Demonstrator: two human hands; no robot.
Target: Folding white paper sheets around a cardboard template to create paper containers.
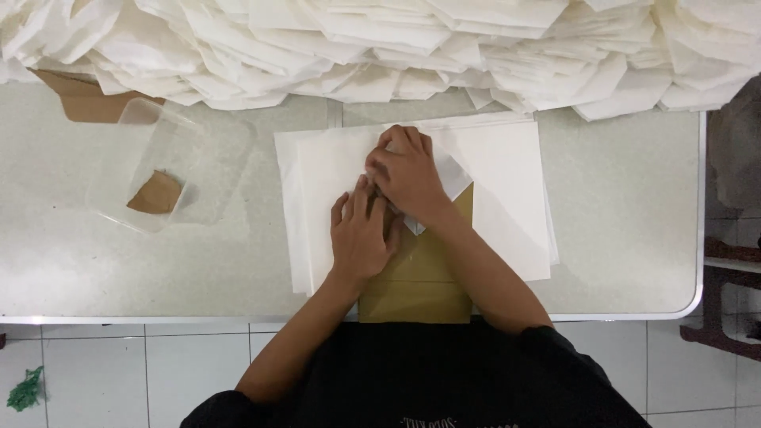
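— White folded paper pieces (380, 47) heaped at the counter's (618, 238) far edge, beyond both hands?
— Yes. Nearer, the flat white paper sheet stack (507, 198) lies under them. Right hand (408, 174) pinches its folded corner; left hand (363, 238) presses flat, just beside, open-palmed.

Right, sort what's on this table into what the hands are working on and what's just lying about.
In hand:
left hand
right hand
white paper stack
olive board

Lying about:
heap of folded white pieces
clear plastic tray
brown cardboard
green scrap on floor
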